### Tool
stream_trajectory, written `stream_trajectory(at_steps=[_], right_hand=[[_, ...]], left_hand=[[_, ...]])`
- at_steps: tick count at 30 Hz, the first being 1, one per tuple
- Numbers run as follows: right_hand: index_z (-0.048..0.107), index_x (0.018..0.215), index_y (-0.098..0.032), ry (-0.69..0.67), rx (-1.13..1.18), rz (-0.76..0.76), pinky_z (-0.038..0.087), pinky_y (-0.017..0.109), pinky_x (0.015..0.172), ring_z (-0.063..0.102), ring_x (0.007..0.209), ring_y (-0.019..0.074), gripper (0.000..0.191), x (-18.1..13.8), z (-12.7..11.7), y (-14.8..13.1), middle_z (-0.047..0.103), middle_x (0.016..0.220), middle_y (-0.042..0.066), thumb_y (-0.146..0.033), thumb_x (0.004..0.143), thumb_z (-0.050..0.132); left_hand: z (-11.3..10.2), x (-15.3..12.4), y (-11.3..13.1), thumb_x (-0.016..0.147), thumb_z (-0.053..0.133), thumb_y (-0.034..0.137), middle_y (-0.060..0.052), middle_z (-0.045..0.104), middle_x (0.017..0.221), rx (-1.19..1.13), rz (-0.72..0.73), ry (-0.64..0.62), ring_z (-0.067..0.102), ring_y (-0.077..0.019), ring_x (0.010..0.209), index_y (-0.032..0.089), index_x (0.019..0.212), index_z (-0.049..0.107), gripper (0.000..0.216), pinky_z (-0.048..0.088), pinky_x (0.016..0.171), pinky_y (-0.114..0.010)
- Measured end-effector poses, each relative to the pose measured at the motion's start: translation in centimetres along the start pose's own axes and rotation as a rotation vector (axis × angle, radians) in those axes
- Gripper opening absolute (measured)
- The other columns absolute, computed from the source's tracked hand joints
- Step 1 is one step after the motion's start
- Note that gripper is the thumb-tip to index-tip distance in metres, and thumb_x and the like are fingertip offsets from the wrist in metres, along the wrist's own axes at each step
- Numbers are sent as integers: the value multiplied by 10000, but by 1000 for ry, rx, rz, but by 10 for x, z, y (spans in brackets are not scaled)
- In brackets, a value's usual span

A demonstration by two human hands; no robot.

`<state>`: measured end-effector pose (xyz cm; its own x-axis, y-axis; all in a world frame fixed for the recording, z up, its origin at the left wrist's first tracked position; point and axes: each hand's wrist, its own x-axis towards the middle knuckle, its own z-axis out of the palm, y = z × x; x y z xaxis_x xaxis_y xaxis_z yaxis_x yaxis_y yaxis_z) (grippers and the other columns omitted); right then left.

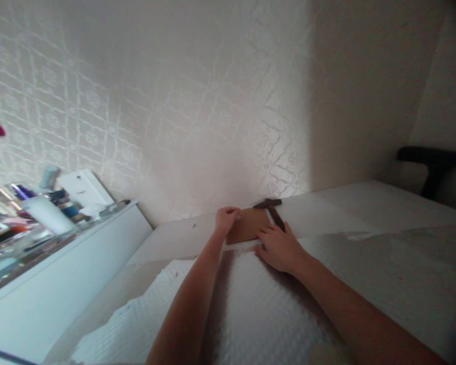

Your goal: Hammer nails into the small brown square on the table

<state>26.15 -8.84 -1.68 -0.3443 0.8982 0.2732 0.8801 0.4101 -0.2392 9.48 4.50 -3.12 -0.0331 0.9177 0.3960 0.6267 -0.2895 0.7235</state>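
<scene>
1. Wall: the largest surface, pale, embossed with a raised lattice-and-rosette pattern. It runs along the far edge of the bed and meets a plainer wall at the right.

2. Bed: a white, flat, smooth top, with a quilted cover over the near part. The cover is a dimpled, bubbly weave, soft-looking, and its far edge stops just short of the hands.

3. Counter: white, off the bed's left edge. Its top is crowded with bottles and small jars, too blurred to name singly.

4. Chair: dark, only partly in view beyond the bed's far right corner.

5. Board: a thin, flat, brown rectangle, matte like leather or card, lying near the far edge of the bed just below the wall. A darker brown strap crosses its right end.

6. Right hand: palm down, fingers spread loosely, resting on the near right corner of the board where it meets the cover.

7. Left hand: fingers curled together at the board's left end, seemingly pinching its far left corner; the grip itself is too small to confirm.

8. Handling judgement: the board looks stiff and light, liable to slide on the smooth top. Keeping the flat right palm pressing as an anchor while the left works the corner seems the steady way. The strap looks loose, so it may snag.
</scene>
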Motion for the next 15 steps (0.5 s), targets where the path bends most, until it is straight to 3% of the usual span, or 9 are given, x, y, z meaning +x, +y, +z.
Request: stream_trajectory(at_steps=[15], right_hand=[[567, 1030, -157, -28, -14, 9, 160, 499, 929, 428, 1070, 265, 370, 0, -1, 0, 554, 1087, 134, -381, 798, 386]], left_hand=[[9, -4, -6, 714, 567, 230, -40, 670, 815, 65, -54, -82, 602, -148, 774, 169, 793, 678, 149, 442, 732, -244]])
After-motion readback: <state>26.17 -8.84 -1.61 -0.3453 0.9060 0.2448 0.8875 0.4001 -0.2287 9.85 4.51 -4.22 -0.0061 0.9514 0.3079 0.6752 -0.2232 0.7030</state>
